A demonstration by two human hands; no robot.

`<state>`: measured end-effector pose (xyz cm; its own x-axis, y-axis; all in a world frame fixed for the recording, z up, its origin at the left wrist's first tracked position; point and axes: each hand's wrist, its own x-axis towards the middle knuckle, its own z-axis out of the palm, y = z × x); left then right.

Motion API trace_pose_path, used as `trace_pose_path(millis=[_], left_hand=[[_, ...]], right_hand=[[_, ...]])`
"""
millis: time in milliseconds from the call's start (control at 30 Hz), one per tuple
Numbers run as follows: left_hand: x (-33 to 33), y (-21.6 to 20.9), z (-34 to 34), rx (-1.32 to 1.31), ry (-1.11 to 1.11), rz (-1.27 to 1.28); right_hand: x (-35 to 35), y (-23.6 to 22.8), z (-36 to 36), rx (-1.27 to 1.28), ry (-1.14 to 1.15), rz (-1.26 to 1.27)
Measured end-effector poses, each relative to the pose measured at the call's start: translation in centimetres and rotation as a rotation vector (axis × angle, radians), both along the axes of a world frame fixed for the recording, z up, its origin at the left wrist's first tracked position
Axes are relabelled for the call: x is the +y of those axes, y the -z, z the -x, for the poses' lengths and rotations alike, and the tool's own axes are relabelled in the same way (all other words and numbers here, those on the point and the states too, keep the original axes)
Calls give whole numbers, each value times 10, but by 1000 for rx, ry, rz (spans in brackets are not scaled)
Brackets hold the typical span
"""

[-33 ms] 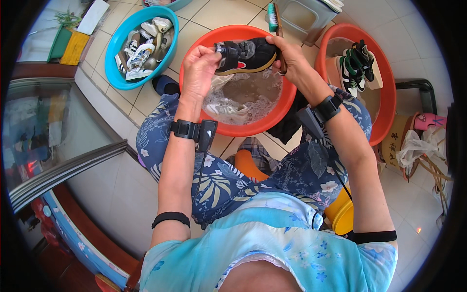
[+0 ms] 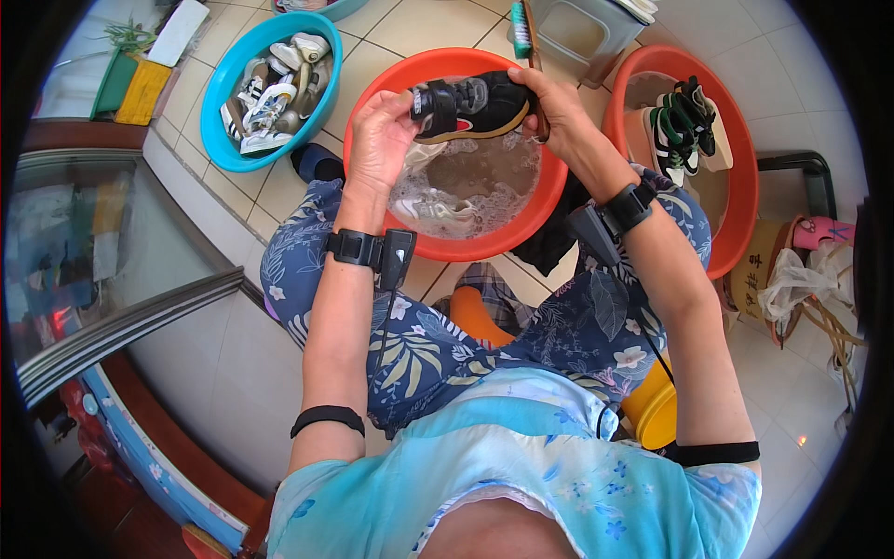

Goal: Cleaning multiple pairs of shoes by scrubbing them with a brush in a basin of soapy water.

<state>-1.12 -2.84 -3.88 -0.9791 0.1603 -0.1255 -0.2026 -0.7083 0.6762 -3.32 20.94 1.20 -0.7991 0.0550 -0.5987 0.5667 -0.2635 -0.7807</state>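
You hold a black sneaker (image 2: 470, 104) over the orange basin (image 2: 372, 102) with both hands; your left hand (image 2: 380, 140) is closed around its heel end, and your right hand (image 2: 557, 107) grips its toe end and, it seems, also the handle of a scrub brush (image 2: 523, 33) whose green head stands up behind the basin; the shoe is above the soapy water, not in it. In the basin, under the black sneaker, a pale shoe (image 2: 436, 207) lies in the foam; I judge it is not yet finished. Left of the basin, a blue basin (image 2: 321, 102) holds several light shoes; right of it, a second orange basin (image 2: 736, 140) holds green and black shoes (image 2: 684, 116). So the work looks only partly done; many shoes remain.
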Motion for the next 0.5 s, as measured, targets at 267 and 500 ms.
trace_pose_path(millis=[267,500], left_hand=[[11,3,-5,-528,-38,9],[10,17,-12,-549,18,6]], right_hand=[[-4,-13,-10,220,-153,-224],[-2,-12,-10,162,-128,-253]])
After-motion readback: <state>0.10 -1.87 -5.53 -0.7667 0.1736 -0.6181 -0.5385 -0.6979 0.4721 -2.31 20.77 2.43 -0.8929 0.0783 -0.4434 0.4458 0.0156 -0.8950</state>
